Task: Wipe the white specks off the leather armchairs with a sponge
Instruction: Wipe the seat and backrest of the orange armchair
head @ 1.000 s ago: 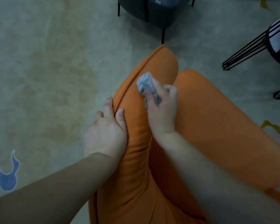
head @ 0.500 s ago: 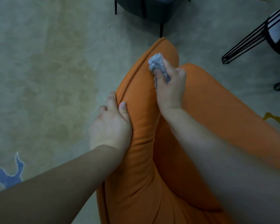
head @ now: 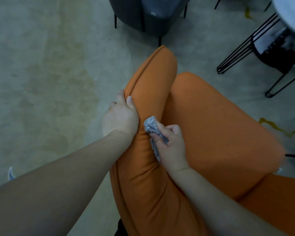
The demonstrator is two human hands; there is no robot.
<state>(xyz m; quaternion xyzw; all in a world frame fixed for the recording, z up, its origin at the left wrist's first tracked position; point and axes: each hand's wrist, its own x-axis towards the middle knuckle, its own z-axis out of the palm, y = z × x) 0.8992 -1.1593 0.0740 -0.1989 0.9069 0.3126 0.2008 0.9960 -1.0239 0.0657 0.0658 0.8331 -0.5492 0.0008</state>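
On the pale carpet [head: 41,82] stands our orange leather armchair [head: 211,125]. Our left hand [head: 120,116] grips its arm's outer edge. Our right hand [head: 172,147] clutches a crumpled grey sponge [head: 151,126] against the arm's top.

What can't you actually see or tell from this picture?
- White specks on the orange armchair: none can be made out in the head view; too small or absent.
- Leather under the grey sponge: covered by it and the right hand.
- Left hand fingertips: hidden behind the armrest.
- Dark chair: cut off by the top edge.

The sponge [head: 154,133] is half hidden by the right hand [head: 173,149]; the grey chair [head: 148,16] is cropped at the top edge
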